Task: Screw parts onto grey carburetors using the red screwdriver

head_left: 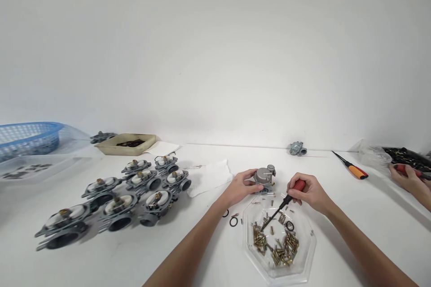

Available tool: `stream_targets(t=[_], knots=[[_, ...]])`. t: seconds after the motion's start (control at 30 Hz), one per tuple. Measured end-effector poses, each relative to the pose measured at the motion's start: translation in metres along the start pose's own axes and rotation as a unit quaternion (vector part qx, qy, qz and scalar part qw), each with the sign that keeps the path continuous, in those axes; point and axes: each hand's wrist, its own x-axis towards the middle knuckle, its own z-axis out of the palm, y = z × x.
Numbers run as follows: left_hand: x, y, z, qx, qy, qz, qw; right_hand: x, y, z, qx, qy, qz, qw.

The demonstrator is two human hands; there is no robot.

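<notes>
My left hand (pixel 243 186) is closed around the side of a grey metal carburetor (pixel 264 176), which sits on the table just behind a clear tray. In my right hand (pixel 311 192) is a screwdriver (pixel 283 205) with a red handle and dark shaft, slanting down to the left. Its tip is among the brass-coloured screws (pixel 259 238) in the clear octagonal plastic tray (pixel 308 258); whether a screw sticks to the tip I cannot tell. A black rubber ring (pixel 289 226) also lies in the tray. Another black ring (pixel 233 222) rests on the table left of it.
Several opened carburetors (pixel 117 206) stand in rows at left. Behind them are a beige tray (pixel 126 144) and a blue basket (pixel 30 139). An orange-handled screwdriver (pixel 357 170) and one carburetor (pixel 297 148) lie near the wall. Another person's hand (pixel 409 181) is at far right.
</notes>
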Motion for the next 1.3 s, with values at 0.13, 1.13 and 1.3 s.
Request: stream_targets(t=[0.13, 1.13, 1.3], knots=[[0.000, -0.001, -0.001, -0.006, -0.006, -0.005, 1.000, -0.002, -0.005, -0.012, -0.009, 0.014, -0.026, 1.000], [0.000, 0.001, 0.000, -0.020, -0.012, 0.004, 1.000, 0.001, 0.003, -0.016, -0.005, -0.015, -0.008, 1.000], [-0.001, 0.004, 0.002, -0.022, -0.002, -0.008, 1.000, 0.001, 0.003, -0.017, -0.010, -0.014, 0.000, 1.000]])
